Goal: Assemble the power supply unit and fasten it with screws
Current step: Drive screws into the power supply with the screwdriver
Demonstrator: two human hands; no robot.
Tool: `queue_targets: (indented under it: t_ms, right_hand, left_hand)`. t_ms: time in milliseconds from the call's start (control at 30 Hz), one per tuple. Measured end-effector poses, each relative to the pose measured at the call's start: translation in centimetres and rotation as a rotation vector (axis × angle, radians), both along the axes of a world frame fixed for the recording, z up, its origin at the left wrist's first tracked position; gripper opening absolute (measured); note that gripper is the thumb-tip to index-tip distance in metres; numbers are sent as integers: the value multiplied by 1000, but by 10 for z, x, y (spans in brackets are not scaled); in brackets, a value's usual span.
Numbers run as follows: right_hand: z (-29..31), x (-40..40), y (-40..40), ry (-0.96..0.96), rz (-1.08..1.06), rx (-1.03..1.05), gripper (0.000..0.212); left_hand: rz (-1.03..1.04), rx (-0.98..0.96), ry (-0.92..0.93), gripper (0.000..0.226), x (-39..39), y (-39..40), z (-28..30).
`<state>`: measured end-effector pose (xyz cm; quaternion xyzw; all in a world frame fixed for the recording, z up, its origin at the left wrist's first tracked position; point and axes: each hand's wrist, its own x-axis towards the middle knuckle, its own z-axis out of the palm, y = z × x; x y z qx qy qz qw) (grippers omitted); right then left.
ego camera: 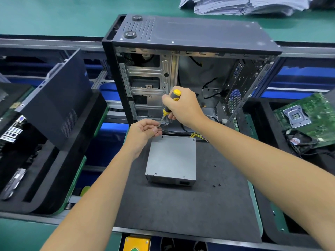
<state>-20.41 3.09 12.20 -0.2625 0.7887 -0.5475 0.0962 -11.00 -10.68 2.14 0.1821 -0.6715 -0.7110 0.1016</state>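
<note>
A grey power supply unit lies flat on the black foam mat, its yellow cables trailing toward the open computer case that stands behind it. My right hand grips a yellow-and-black screwdriver, tip pointing down and left. My left hand pinches a small screw right at the screwdriver's tip, just above the unit's far left corner. A few loose black screws lie on the mat to the right of the unit.
A black side panel leans in a tray on the left, near a motherboard I/O plate. A green motherboard sits in a tray at the right. Stacked papers lie at the back. A yellow box shows at the bottom edge.
</note>
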Motion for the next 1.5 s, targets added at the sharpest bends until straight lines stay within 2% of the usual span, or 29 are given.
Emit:
queue_targets:
  t_ms: [467,1500]
  right_hand:
    - [-3,-5,7,-1,-16,22,28]
    - [-9,-8,14,-80,-29,-48,31]
  left_hand:
    - [-20,-112,-34,25,-5,9,8]
    - [-23,-7,-25,25,0,13,-1]
